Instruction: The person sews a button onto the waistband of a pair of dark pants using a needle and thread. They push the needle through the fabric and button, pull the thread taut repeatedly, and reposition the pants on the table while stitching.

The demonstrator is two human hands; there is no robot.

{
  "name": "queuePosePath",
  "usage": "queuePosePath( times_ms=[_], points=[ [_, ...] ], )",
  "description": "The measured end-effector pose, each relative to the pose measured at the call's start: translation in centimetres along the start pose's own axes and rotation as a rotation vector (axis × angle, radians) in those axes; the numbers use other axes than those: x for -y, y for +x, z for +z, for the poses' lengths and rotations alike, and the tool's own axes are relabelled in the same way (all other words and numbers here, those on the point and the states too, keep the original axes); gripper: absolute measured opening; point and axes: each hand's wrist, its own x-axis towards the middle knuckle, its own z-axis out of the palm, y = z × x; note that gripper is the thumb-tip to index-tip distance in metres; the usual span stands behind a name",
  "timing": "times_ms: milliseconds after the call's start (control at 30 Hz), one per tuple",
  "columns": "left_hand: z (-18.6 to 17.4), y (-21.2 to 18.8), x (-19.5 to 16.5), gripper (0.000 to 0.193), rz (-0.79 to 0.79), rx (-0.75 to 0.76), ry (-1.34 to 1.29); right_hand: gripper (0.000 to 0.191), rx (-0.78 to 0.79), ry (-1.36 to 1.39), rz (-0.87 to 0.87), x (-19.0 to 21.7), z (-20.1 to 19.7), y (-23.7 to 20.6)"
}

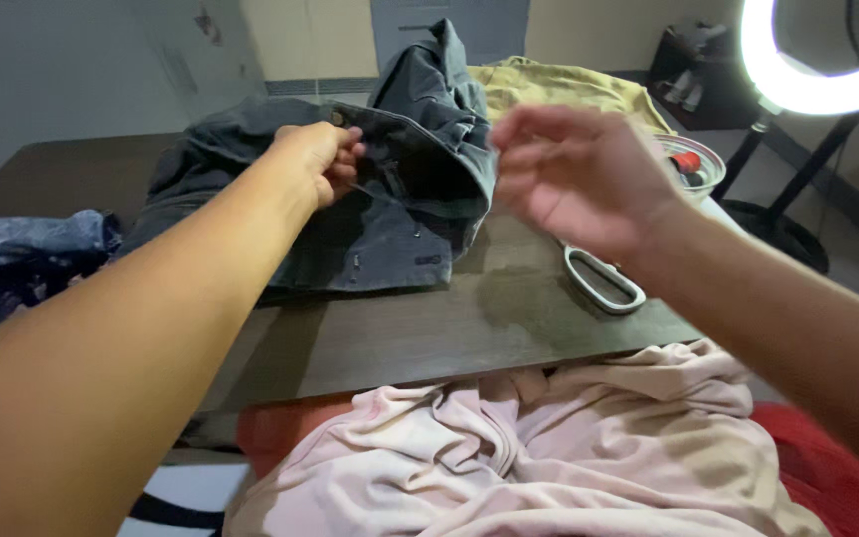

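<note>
A dark grey denim garment (400, 209) lies heaped on the dark wooden table (449, 328). My left hand (322, 159) pinches its edge beside a metal button (336, 117), holding the cloth up. My right hand (569, 174) hovers to the right of the raised cloth, blurred, fingers loosely spread; I cannot see anything in it. A thin thread seems to run from the left hand across the cloth.
White-handled scissors (603, 278) lie on the table under my right wrist. A clear bowl with red bits (693, 164) stands behind. Olive cloth (559, 89) lies at the back, blue fabric (22, 254) at left, pale pink cloth (549, 447) near me. A ring light (807, 85) glows at right.
</note>
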Motion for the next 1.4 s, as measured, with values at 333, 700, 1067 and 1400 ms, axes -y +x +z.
queuePosePath(
  times_ms=[333, 700, 1067, 1400],
  points=[
    [-0.9, -2.1, 0.1, 0.024, 0.037, -0.1, 0.241, 0.013, -0.277, 0.339, -0.123, 1.8, -4.2, -1.7],
    [-0.9, -3.6, 0.0, 0.015, 0.01, -0.103, 0.225, 0.012, -0.232, 0.191, -0.282, 3.9, -1.7, -1.7],
    [-2.2, -6.7, -0.9, 0.03, 0.168, -0.117, 0.572, 0.017, -0.033, -0.948, -0.007, -0.9, 1.7, -1.8],
    [-2.3, -9.4, 1.9, 0.044, 0.194, -0.311, 0.469, 0.026, 0.128, -1.523, -0.14, -3.4, 2.5, 1.5]
  ],
)
